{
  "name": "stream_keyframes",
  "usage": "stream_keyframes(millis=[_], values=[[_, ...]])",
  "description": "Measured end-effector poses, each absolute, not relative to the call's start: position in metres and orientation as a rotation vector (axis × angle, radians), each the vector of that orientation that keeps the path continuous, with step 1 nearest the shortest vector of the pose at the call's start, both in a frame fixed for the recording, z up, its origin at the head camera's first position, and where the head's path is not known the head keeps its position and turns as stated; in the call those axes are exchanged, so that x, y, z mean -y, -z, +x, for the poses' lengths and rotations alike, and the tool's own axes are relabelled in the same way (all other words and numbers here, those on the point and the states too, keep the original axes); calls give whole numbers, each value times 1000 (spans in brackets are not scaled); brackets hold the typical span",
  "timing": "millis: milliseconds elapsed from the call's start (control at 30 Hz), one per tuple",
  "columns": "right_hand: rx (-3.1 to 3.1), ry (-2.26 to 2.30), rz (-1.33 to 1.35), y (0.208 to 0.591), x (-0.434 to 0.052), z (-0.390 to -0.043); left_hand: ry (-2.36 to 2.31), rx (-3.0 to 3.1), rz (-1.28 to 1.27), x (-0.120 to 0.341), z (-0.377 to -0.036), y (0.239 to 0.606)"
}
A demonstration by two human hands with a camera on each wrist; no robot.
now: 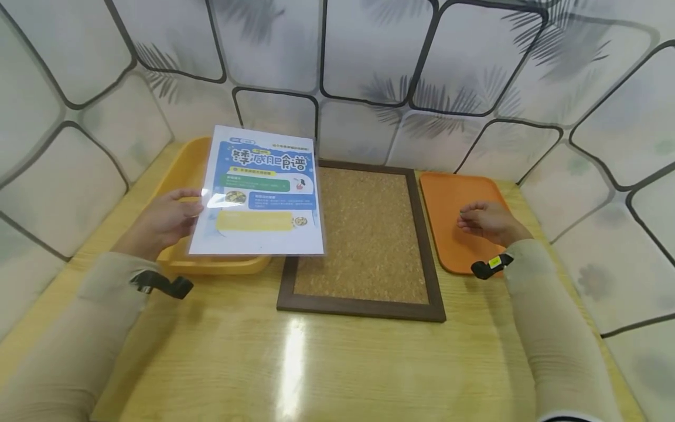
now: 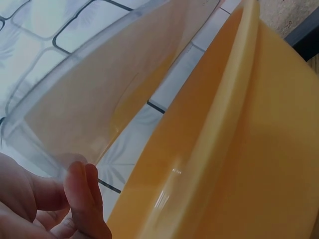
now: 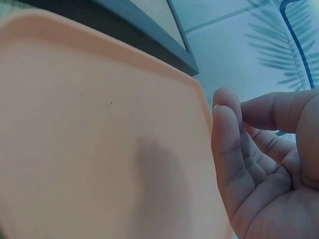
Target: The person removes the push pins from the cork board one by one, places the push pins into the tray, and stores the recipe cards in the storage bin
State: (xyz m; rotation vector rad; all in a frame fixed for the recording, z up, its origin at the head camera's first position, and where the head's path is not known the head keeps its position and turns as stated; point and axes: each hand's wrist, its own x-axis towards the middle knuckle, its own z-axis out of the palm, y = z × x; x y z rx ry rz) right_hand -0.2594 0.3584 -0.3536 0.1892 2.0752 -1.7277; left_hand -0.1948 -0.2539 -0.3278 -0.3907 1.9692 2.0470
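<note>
A laminated poster [image 1: 258, 199] with blue, green and yellow printed panels is held up by its left edge in my left hand [image 1: 163, 223]. In the left wrist view, the thumb and fingers pinch a corner of the clear sheet [image 2: 99, 89], whose pale back faces that camera. The poster overlaps a yellow plastic bin [image 1: 211, 267] and the left part of a framed cork board [image 1: 364, 234]. My right hand [image 1: 487, 223] hovers above an orange tray [image 1: 448, 234], its fingers loosely curled, thumb near the fingertips. Nothing shows between them in the right wrist view.
Everything stands on a light wooden table [image 1: 358, 369]. A patterned wall covering [image 1: 358, 129] closes off the back and both sides. The dark frame [image 1: 364, 309] of the cork board lies between the yellow bin and the orange tray.
</note>
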Motion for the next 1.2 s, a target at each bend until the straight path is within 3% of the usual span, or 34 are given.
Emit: stream_keyframes(millis=[1200], values=[[-2054, 1736, 258, 379, -383, -249, -2030, -1889, -340, 300, -207, 325]])
